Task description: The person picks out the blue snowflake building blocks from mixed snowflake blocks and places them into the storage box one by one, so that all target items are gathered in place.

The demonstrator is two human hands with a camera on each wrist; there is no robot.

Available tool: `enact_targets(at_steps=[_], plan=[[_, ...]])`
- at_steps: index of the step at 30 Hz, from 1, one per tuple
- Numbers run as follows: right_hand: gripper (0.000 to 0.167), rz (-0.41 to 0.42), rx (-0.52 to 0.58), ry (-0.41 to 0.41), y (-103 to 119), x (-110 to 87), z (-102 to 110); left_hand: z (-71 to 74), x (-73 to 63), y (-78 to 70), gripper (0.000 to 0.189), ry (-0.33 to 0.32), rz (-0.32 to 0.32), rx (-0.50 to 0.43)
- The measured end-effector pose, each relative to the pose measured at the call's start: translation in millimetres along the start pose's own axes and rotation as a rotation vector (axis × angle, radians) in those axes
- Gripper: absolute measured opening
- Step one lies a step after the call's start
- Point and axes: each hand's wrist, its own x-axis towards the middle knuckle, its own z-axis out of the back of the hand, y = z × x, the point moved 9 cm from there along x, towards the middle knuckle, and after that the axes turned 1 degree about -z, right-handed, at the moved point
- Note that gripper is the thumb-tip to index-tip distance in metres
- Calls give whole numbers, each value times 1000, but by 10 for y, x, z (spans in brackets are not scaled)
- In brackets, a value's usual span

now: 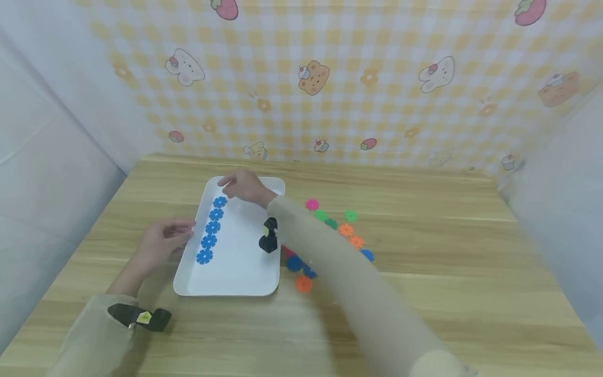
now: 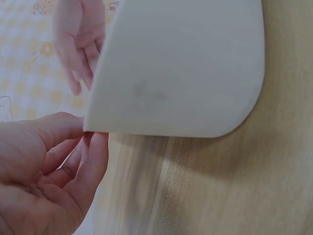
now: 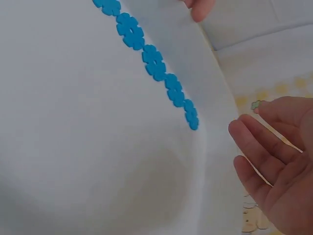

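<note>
A white tray (image 1: 245, 256) lies on the table, with several blue snowflake discs (image 1: 213, 227) in a line along its left side. At the tray's left rim, my left hand (image 1: 160, 242) pinches the edge between thumb and fingers; the left wrist view shows this grip (image 2: 73, 161) from below. Over the tray's far left corner hovers my right hand (image 1: 244, 187), just beyond the farthest blue disc. In the right wrist view its fingers (image 3: 259, 152) are loosely bent, apart from the discs, with nothing seen between them.
Loose snowflake discs in pink, green, orange (image 1: 346, 230) and blue (image 1: 294, 263) lie right of the tray, partly hidden by my right sleeve (image 1: 330, 262). A yellow checked cloth (image 1: 348, 104) hangs behind the wooden table (image 1: 447, 235).
</note>
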Motion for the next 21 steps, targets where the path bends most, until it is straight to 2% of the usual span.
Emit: enact_targets(at_steps=[5,11,21], plan=[[25,97,-43,121,104,-234,224,5,-3,-19,39,6,15,27],[26,180,-196,219,61,-618,417,13,6,1,38,4,25,39],[23,179,-318,217,-271,-1239,737,-13,20,34,41,0,10,38]])
